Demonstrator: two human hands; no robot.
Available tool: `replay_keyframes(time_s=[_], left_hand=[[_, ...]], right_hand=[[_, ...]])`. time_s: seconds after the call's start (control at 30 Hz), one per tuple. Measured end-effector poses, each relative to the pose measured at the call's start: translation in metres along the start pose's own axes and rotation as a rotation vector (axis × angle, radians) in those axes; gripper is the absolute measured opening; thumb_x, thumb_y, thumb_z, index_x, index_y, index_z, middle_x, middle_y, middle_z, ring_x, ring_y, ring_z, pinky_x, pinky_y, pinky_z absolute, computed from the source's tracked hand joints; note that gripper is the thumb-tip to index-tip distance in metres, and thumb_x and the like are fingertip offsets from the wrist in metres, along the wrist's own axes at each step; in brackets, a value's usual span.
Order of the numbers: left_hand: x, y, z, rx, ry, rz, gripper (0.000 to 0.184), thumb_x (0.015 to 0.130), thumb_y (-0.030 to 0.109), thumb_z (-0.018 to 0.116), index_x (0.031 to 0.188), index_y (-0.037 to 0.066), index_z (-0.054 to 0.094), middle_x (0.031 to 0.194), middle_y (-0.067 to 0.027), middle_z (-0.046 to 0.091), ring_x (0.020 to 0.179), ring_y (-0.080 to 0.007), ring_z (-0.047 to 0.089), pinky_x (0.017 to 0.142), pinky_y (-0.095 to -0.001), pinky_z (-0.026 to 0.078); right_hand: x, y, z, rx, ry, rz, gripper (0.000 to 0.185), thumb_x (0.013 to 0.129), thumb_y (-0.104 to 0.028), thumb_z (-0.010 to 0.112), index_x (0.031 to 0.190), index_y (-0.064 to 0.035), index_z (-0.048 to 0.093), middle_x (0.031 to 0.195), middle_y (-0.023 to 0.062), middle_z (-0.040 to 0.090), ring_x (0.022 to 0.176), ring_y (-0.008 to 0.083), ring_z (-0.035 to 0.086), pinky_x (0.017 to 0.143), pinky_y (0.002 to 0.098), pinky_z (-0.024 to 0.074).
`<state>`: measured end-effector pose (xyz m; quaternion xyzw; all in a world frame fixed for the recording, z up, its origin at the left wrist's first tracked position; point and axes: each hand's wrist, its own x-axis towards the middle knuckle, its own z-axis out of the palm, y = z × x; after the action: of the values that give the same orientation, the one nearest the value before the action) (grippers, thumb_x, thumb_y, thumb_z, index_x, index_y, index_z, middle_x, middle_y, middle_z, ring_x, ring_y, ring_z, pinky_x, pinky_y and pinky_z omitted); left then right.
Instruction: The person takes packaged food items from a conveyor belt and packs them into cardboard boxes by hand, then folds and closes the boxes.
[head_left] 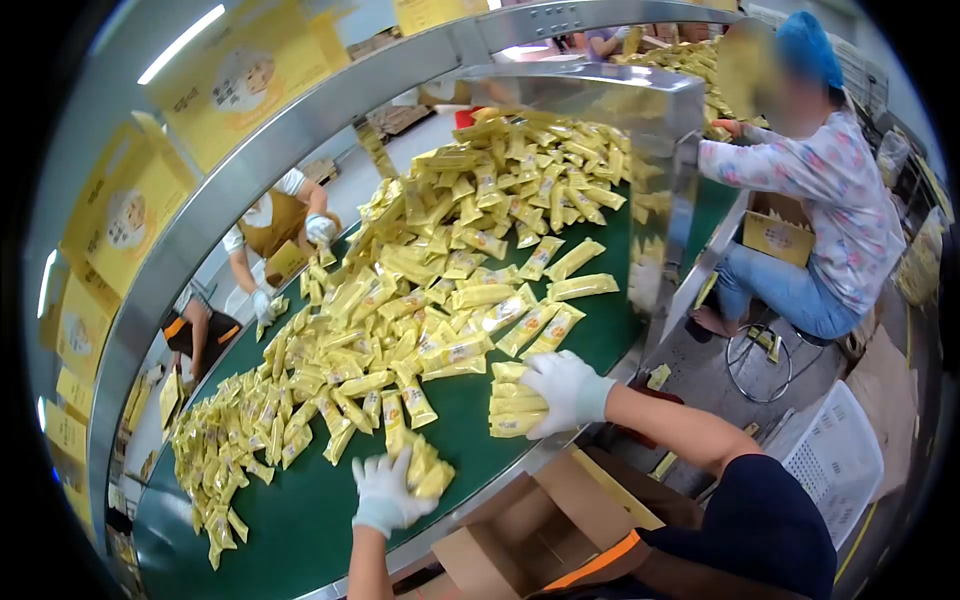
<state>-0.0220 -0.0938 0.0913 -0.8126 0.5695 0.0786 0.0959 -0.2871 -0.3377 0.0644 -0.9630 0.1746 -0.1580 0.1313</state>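
My left hand (390, 492), in a white glove, is closed around a few yellow snack packets (430, 470) at the near edge of the green belt. My right hand (568, 392), also gloved, grips the side of a neat stack of yellow packets (515, 402) on the belt. A big heap of the same packets (430, 290) spreads across the belt beyond both hands. Below and between them, an open cardboard box (525, 530) sits against my body, its flaps spread. The fingertips of both hands are partly hidden.
A steel divider (665, 150) stands on the green belt (310, 505) to the right. Beyond it sits a co-worker in a blue cap (810, 190). Across the belt, other people's gloved hands (265, 305) handle packets. A white basket (835, 460) and a metal stool (760, 360) are at right.
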Motion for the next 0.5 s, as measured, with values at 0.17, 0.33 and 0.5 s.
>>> replay_keyframes(time_s=[0.17, 0.33, 0.5], left_hand=[[-0.032, -0.006, 0.067, -0.182, 0.234, -0.106, 0.115, 0.056, 0.058, 0.077, 0.148, 0.002, 0.035, 0.135, -0.0238, 0.046, 0.122, -0.0442, 0.042, 0.105, -0.0471, 0.039], [-0.020, 0.000, 0.065, -0.158, 0.120, -0.303, 0.136, 0.052, 0.063, 0.079, 0.155, 0.006, 0.012, 0.146, -0.0265, 0.035, 0.128, -0.0435, 0.043, 0.107, -0.0458, 0.037], [-0.009, 0.008, 0.039, -0.167, -0.183, -0.380, 0.143, 0.051, 0.067, 0.078, 0.157, 0.010, 0.001, 0.131, -0.0231, 0.047, 0.119, -0.0380, 0.052, 0.100, -0.0427, 0.043]], right_hand=[[0.001, -0.016, 0.031, -0.081, -0.179, 0.010, 0.084, 0.066, -0.056, 0.070, 0.131, -0.0069, 0.052, 0.119, 0.0186, 0.054, 0.110, 0.0325, 0.054, 0.094, 0.0403, 0.0410], [0.011, -0.029, 0.010, -0.142, -0.423, 0.027, 0.107, 0.064, -0.054, 0.071, 0.153, -0.0136, 0.028, 0.126, 0.0201, 0.052, 0.114, 0.0332, 0.054, 0.096, 0.0405, 0.0418], [0.019, -0.031, -0.004, 0.091, -0.565, 0.195, 0.110, 0.067, -0.055, 0.074, 0.155, -0.0127, 0.023, 0.129, 0.0198, 0.051, 0.122, 0.0305, 0.051, 0.101, 0.0376, 0.0432]])
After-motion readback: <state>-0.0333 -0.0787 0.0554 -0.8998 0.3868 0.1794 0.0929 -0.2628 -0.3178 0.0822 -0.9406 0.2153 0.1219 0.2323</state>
